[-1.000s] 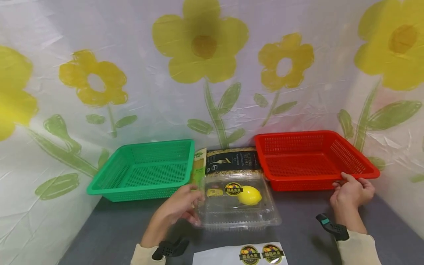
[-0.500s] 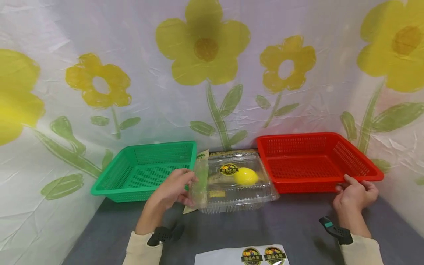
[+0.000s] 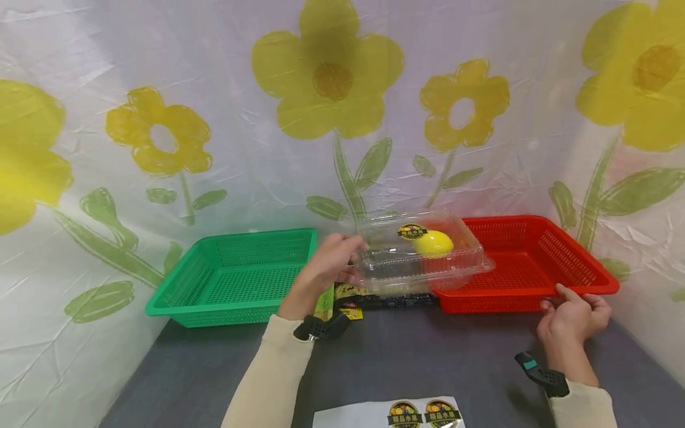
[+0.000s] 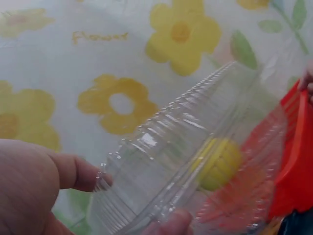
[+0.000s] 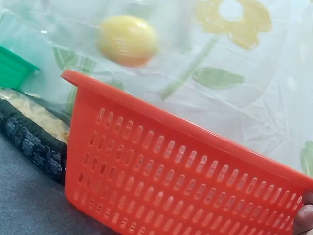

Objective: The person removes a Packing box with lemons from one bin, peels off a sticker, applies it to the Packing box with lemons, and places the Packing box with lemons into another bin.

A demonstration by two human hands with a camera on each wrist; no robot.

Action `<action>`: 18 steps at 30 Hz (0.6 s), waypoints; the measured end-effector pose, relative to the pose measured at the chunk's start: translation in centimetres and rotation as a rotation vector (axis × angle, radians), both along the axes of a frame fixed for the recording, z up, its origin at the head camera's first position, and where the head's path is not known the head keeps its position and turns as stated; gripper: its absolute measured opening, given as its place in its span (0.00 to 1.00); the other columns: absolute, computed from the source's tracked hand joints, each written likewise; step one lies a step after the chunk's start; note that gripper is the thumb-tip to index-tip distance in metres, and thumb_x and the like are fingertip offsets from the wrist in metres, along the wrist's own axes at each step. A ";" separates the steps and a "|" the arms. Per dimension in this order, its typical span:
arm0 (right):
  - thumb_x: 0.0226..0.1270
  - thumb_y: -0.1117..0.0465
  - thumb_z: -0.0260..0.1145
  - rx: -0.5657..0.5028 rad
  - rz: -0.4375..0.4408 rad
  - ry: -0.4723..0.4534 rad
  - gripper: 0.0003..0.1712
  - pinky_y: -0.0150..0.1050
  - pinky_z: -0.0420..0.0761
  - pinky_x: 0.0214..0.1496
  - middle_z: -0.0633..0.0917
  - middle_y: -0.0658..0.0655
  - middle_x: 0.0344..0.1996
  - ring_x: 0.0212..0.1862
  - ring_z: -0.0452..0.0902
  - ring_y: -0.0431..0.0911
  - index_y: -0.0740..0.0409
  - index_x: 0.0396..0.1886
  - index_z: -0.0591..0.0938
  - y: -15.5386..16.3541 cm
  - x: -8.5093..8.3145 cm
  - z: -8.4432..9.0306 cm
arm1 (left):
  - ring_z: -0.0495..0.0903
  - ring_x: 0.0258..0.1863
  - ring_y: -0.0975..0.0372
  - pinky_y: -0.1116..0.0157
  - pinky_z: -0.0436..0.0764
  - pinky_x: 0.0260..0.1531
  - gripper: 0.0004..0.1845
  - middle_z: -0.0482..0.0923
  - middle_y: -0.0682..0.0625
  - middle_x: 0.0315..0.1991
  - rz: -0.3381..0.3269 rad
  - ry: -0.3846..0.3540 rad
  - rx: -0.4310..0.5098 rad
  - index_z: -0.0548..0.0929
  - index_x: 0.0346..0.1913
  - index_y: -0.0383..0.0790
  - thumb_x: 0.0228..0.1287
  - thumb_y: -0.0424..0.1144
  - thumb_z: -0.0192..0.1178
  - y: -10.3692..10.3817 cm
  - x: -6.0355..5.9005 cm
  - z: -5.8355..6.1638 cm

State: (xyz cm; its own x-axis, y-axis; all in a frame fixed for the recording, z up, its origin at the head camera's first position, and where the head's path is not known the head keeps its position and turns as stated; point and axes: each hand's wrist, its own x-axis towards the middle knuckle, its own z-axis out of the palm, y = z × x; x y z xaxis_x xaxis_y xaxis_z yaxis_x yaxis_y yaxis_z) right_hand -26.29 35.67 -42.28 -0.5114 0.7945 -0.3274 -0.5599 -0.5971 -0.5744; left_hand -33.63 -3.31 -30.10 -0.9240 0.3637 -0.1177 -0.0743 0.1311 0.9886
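Observation:
My left hand [image 3: 332, 264] grips the left edge of a clear plastic clamshell box [image 3: 393, 264], its thumb and fingers pinching the rim in the left wrist view. Inside the box lies a yellow lemon [image 3: 434, 244]. A round black-and-gold fruit sticker [image 3: 412, 232] is on the lid. Raised off the table, the box tilts slightly and overlaps the left part of a red plastic basket [image 3: 497, 303] in the head view. My right hand [image 3: 574, 315] holds that basket by its front rim near the right corner. The lemon [image 5: 128, 41] shows above the basket's rim in the right wrist view.
A green plastic basket [image 3: 230, 309] stands at the back left. Between the baskets lie a black pasta bag [image 3: 398, 301] and a green packet [image 3: 323, 304], partly hidden by the raised box. A white sheet [image 3: 348, 417] with two stickers lies at the front edge.
My left hand has lifted the clamshell box from in front of the pasta bag and carried it up and right, over the red basket's left side. My right hand stays on the basket rim.

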 end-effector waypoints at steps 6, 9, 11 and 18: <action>0.59 0.76 0.68 0.016 0.004 0.014 0.25 0.34 0.68 0.13 0.70 0.48 0.60 0.16 0.63 0.50 0.49 0.40 0.63 0.2 0.1 0.0 | 0.77 0.19 0.57 0.57 0.88 0.30 0.18 0.68 0.50 0.28 -0.021 -0.011 0.064 0.76 0.55 0.30 0.68 0.38 0.56 4.9 -1.4 -0.5; 0.60 0.75 0.68 0.014 0.011 0.017 0.25 0.34 0.68 0.14 0.71 0.47 0.62 0.17 0.63 0.50 0.49 0.40 0.63 0.4 0.2 -0.1 | 0.76 0.16 0.57 0.58 0.88 0.28 0.17 0.65 0.52 0.21 -0.030 -0.024 0.069 0.79 0.53 0.29 0.67 0.38 0.57 7.6 -1.9 -1.2; 0.60 0.76 0.68 0.008 0.016 0.016 0.25 0.35 0.68 0.13 0.70 0.47 0.62 0.16 0.63 0.51 0.49 0.39 0.63 0.5 0.2 -0.2 | 0.77 0.14 0.56 0.58 0.87 0.26 0.15 0.66 0.51 0.19 -0.029 -0.031 0.060 0.80 0.49 0.29 0.67 0.38 0.57 9.4 -2.1 -1.7; 0.62 0.74 0.68 0.021 0.025 0.002 0.23 0.35 0.69 0.15 0.70 0.46 0.65 0.17 0.64 0.51 0.48 0.39 0.64 0.2 0.3 -0.4 | 0.82 0.18 0.51 0.57 0.86 0.20 0.08 0.68 0.49 0.28 0.031 0.004 0.029 0.78 0.35 0.36 0.68 0.39 0.58 14.6 -2.7 -3.0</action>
